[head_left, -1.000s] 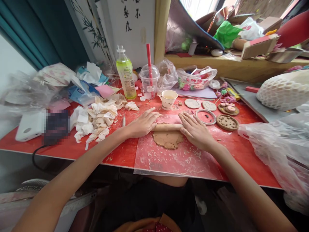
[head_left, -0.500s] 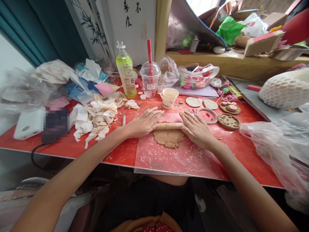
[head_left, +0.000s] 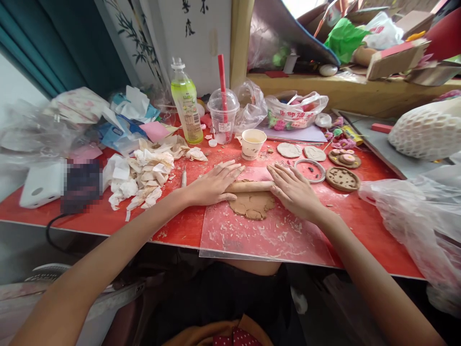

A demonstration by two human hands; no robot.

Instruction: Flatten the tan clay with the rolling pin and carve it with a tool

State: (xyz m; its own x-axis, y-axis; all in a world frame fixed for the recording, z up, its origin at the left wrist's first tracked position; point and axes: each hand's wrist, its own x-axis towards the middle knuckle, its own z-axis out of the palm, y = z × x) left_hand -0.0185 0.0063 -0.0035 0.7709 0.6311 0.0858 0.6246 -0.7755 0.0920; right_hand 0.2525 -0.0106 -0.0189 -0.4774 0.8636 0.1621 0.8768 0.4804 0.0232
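Note:
A light-coloured rolling pin [head_left: 250,187] lies crosswise on a flat, cracked-edged piece of brown clay [head_left: 252,205]. My left hand [head_left: 216,184] rests over the pin's left end, fingers stretched out and the thumb apart on the near side. Over the right end lies my right hand [head_left: 292,191], palm down with its fingers extended. Both pin ends are hidden under the hands. Beneath the clay is a clear plastic sheet [head_left: 230,240], scattered with pale crumbs.
Beyond the pin stands a paper cup [head_left: 253,145] of liquid, with a plastic cup [head_left: 223,115] and a green drink bottle [head_left: 187,105] behind. Crumpled tissues [head_left: 140,178] lie left. On the right are a ring [head_left: 323,176], a speckled clay disc [head_left: 342,179] and a plastic bag [head_left: 403,211].
My left thumb has spread away from the fingers, now showing on the near side of the pin. The right hand and the clay look nearly the same.

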